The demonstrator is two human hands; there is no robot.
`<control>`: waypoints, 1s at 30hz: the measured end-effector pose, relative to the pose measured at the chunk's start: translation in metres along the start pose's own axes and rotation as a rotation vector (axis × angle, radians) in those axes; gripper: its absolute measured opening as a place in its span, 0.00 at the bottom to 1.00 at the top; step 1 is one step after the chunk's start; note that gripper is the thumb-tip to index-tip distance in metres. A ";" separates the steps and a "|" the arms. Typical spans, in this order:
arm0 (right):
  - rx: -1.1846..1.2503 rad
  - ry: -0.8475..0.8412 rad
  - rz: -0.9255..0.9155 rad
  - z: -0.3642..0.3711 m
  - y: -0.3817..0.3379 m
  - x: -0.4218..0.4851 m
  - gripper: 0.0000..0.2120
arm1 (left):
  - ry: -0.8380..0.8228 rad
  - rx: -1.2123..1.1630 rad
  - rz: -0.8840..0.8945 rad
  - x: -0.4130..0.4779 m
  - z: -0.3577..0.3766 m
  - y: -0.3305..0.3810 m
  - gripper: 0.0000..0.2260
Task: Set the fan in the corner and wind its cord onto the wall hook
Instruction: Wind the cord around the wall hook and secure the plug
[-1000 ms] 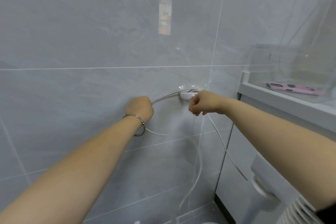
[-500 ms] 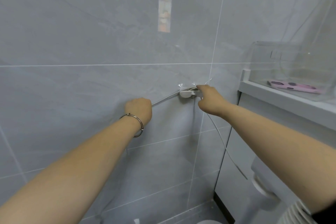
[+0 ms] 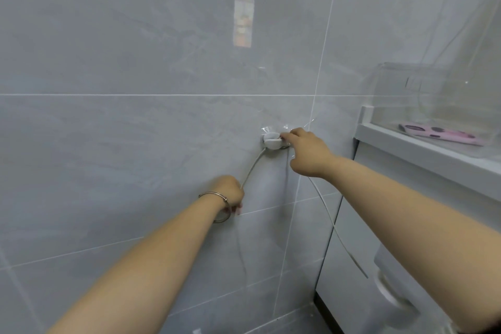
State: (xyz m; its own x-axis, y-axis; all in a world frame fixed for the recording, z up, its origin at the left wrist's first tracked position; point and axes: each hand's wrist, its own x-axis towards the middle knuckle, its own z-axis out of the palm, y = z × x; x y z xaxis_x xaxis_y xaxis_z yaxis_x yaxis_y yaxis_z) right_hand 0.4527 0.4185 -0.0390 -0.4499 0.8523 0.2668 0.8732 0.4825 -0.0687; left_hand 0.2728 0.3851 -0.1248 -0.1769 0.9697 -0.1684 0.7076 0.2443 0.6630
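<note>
A white wall hook point(image 3: 272, 142) is stuck on the grey tiled wall. The fan's white cord point(image 3: 252, 168) runs over it. My right hand point(image 3: 307, 152) is at the hook's right side, its fingertips pinching the cord there; a length of cord hangs from under this hand down to the lower right. My left hand point(image 3: 230, 192), with a metal bangle on the wrist, is below and left of the hook and grips the cord in a fist, holding that stretch taut. A white rounded part at the lower right point(image 3: 393, 290) may be the fan; most of it is hidden.
A white cabinet point(image 3: 360, 225) stands against the wall on the right. On its top sits a clear plastic box point(image 3: 423, 100) with a pink item point(image 3: 439, 133) inside. The tiled wall fills the left and centre of the view.
My left hand has dropped from level with the hook to below it, pulling the cord down and taut. My right hand has risen from beneath the hook to its right side.
</note>
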 end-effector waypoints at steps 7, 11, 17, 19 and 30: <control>-0.063 0.015 -0.035 -0.001 0.001 0.007 0.29 | 0.333 -0.426 0.221 0.016 0.007 0.037 0.06; -0.044 0.030 -0.055 -0.002 0.004 0.007 0.29 | 0.542 0.114 0.297 0.017 0.002 0.045 0.09; 0.049 0.047 -0.074 -0.001 0.011 0.004 0.30 | 0.551 0.541 0.380 0.027 0.020 0.063 0.09; 0.071 0.055 -0.083 0.001 0.011 0.005 0.30 | 0.550 0.521 0.374 0.030 0.024 0.069 0.09; 0.974 0.141 0.603 -0.003 0.056 0.009 0.15 | 0.233 -0.841 0.069 0.058 0.052 0.079 0.17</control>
State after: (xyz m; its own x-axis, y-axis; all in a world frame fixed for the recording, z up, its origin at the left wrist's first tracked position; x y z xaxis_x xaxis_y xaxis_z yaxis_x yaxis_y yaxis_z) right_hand 0.4983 0.4531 -0.0378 0.0702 0.9968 0.0391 0.3969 0.0081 -0.9178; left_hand 0.3542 0.4605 -0.1205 -0.3525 0.9357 -0.0154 -0.0008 0.0161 0.9999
